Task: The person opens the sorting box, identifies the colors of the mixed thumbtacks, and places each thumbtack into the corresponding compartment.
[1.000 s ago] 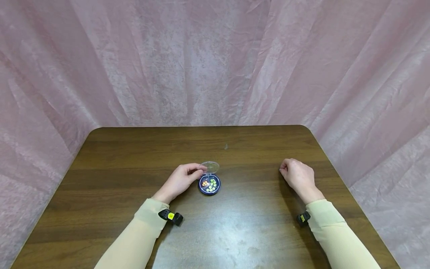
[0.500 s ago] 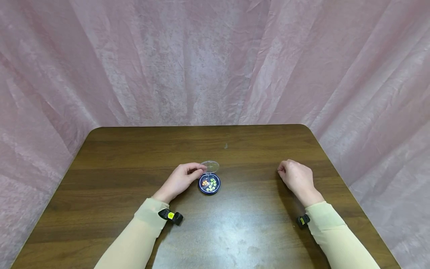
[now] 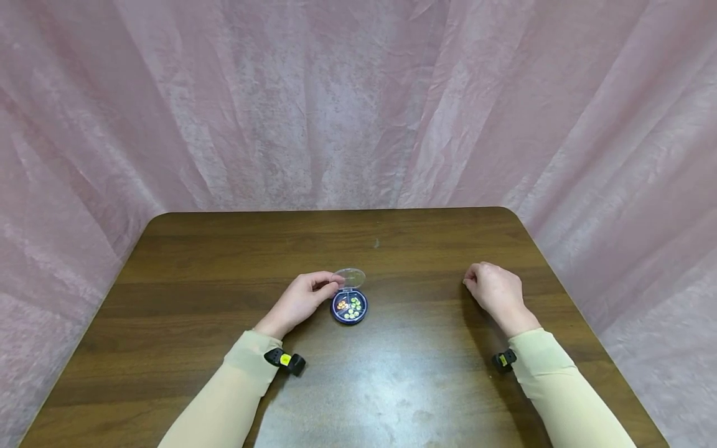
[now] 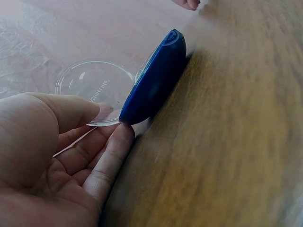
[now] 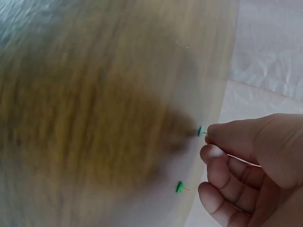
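Observation:
On the table stands a small round blue case (image 3: 349, 316) with its clear lid (image 3: 351, 277) raised. Its compartments hold several orange, green and yellowish thumbtacks (image 3: 351, 314). My left hand (image 3: 299, 302) is at the case's left side, pinching the lid's edge between thumb and fingers; the left wrist view shows a finger touching the blue base (image 4: 158, 78). Well to the right, my right hand (image 3: 496, 292) is low over the table. In the right wrist view, its thumb and finger pinch a green thumbtack (image 5: 200, 131) by the needle. Another green thumbtack (image 5: 180, 187) sits just below, needle towards the fingers.
The brown wooden table (image 3: 252, 242) has rounded far corners. Pink curtains (image 3: 358, 112) hang behind it and on both sides. Black wrist cameras sit on both sleeves.
My right hand has shifted slightly left, then a little away from me. The left hand, the case and its raised lid have stayed in place.

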Available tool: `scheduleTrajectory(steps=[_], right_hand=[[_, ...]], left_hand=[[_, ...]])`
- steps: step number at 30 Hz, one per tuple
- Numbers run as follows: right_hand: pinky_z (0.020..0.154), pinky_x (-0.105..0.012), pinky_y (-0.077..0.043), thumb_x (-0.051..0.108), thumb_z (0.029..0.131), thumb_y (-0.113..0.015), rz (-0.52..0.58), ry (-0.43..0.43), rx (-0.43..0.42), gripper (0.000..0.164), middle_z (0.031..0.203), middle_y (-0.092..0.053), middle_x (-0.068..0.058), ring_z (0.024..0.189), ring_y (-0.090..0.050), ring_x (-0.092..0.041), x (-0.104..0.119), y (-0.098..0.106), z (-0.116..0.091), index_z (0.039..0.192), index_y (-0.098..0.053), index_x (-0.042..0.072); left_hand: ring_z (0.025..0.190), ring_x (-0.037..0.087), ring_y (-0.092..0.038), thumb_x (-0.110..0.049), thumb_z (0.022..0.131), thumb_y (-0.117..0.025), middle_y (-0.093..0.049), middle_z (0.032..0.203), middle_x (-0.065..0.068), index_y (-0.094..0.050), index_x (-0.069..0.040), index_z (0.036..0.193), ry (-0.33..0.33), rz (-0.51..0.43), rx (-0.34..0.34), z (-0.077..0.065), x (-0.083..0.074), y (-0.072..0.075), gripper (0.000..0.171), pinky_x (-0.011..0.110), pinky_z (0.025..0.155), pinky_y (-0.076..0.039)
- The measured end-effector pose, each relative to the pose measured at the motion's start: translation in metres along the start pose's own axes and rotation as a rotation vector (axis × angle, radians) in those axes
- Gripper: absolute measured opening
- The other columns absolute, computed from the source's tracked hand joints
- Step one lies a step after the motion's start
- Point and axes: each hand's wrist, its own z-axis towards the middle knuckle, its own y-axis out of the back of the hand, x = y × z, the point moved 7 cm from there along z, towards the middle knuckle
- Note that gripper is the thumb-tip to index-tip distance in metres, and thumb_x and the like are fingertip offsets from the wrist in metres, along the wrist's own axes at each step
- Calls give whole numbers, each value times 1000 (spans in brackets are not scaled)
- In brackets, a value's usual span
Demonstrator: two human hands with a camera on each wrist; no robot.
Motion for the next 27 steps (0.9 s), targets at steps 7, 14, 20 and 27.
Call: scheduleTrajectory(steps=[7, 14, 20, 27], right_hand=[[55, -48, -48, 17, 86, -68, -14, -17, 23, 9, 76, -67, 2, 67, -63, -25, -2, -4, 1, 78, -69, 21], [57, -46, -47, 21, 88, -65, 42, -17, 1, 9, 77, -65, 5, 68, -62, -20, 6, 3, 0, 80, -70, 22], [67, -36, -46, 31, 92, -68, 359, -13, 89, 11, 82, -68, 7, 74, -61, -14, 32, 10, -2, 92, -73, 22], [68, -35, -53, 38, 92, -70, 806, 2, 214, 31, 86, -69, -5, 77, -65, -28, 70, 14, -10, 102, -73, 9]], left_hand=[[113, 5, -59, -39, 98, -62, -67, 113, -17, -74, -24, 117, -9, -2, 3, 1, -1, -1, 27, 33, 97, -44], [112, 6, -60, -41, 98, -62, -67, 113, -17, -74, -26, 116, -11, 5, 0, 1, -2, 0, 27, 33, 98, -44], [113, 7, -60, -40, 98, -62, -68, 113, -17, -74, -26, 116, -11, 2, -2, 0, -2, 1, 25, 34, 98, -44], [114, 6, -59, -39, 98, -62, -68, 113, -17, -74, -25, 116, -3, -2, 4, 0, -2, 1, 26, 33, 99, -44]])
